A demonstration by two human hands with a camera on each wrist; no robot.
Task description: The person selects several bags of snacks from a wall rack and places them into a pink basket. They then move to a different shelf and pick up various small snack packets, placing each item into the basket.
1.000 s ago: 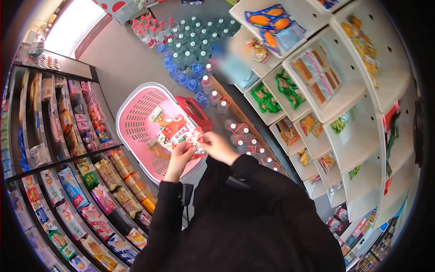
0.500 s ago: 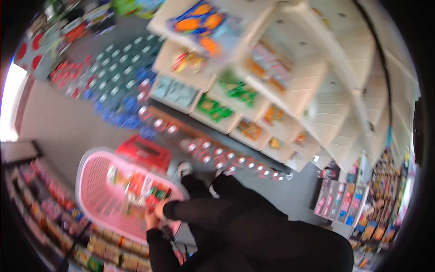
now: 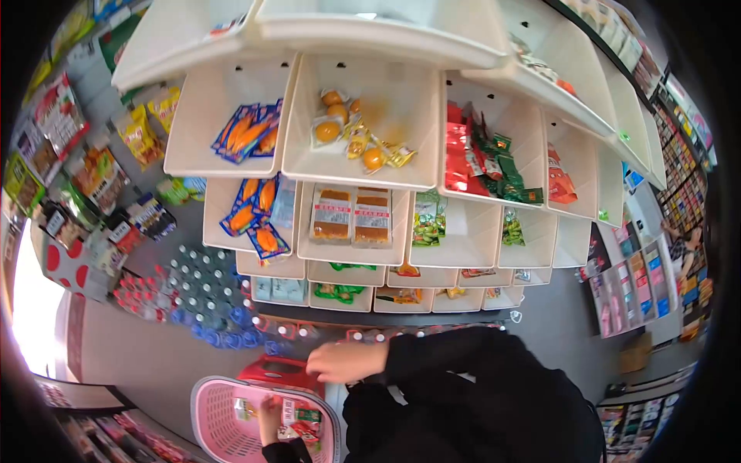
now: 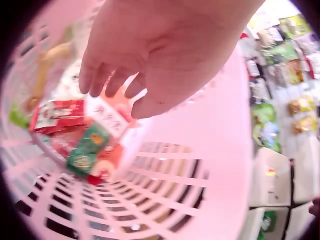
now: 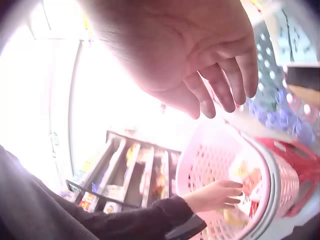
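My left hand (image 3: pixel 270 419) reaches down into a pink plastic basket (image 3: pixel 213 423), its fingers loose and holding nothing. Below those fingers, in the left wrist view, lie a packet with a white label (image 4: pixel 106 118), a red packet (image 4: pixel 61 113) and a dark green packet (image 4: pixel 89 146). My right hand (image 3: pixel 346 362) hangs above the basket's far side, over a red plastic piece (image 3: pixel 279 372) that stands against the basket. In the right wrist view its fingers are relaxed and bent a little, with nothing in them.
White bins hold blue-and-orange packets (image 3: pixel 248 130), wrapped round snacks (image 3: pixel 332 127), red packets (image 3: pixel 458 158) and brown slabs (image 3: pixel 334 216). Bottles (image 3: pixel 204 282) stand on the floor at left. Snack racks (image 5: pixel 131 167) run beyond the basket.
Earlier both hands were together on a red-and-white packet over the basket. Now they are apart, and packets lie in the basket. The head view has swung right toward the white bins.
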